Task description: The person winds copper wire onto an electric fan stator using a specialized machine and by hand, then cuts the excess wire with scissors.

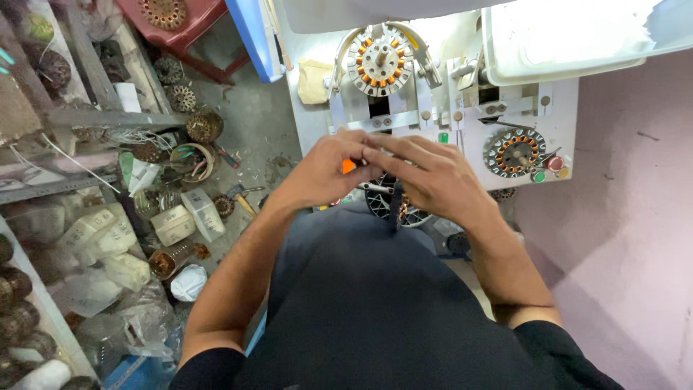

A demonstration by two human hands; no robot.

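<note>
Your hands meet in front of your chest and hide most of what they work on. Left hand (321, 170): fingers curled in, an orange bit (349, 165) showing at the fingertips; what it is, too small to tell. Right hand (433, 177): laid flat over the left fingertips, fingers stretched toward them; whether it grips anything, cannot tell.

Below the hands: a dark round stator (386, 206) with slotted teeth, only its lower edge visible, near your torso. A dark strip (396, 206) hangs down from under your right hand across it; its top end is hidden.

Your dark shirt (375, 310) blocks the lower middle of the view.

Beyond: white winding machine (476, 144), top cut off by a white cover (570, 36). One stator with orange-tipped copper coils (380, 60) sits upright in a clamp at its left; a second (515, 152) lies at right beside red, green and yellow buttons (554, 167).

Left floor: white rectangular boxes with dark print (191, 217), lying tilted among loose wound cores; clear plastic bags (137, 325), contents unreadable. A small green square label (443, 137) on the machine face, just above your right hand. Red stool (177, 22), cut off at the top edge.
</note>
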